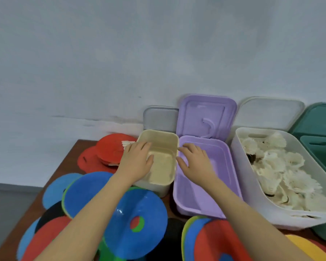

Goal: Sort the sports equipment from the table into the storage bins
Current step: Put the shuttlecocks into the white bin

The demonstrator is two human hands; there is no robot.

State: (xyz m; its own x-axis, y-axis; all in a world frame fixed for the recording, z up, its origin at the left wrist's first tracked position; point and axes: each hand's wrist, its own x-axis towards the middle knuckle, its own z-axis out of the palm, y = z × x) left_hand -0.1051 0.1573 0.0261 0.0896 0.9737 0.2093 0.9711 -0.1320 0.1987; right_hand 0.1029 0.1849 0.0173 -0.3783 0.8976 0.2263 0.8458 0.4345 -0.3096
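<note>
Sports equipment: flat discs [135, 223] heaped on table [68, 157] at 6 o'clock. My left hand [136, 161] grips cream bin [161, 159]; right hand [195, 161] rests flat, fingers spread, on purple bin [205, 185]. Risk: tugging the bin topples discs crowding it.

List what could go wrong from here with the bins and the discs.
The left hand grips the cream bin by its rim; pulled sideways, it may knock the red discs off the table edge. The white bin of shuttlecocks looks tilted and could spill.
</note>
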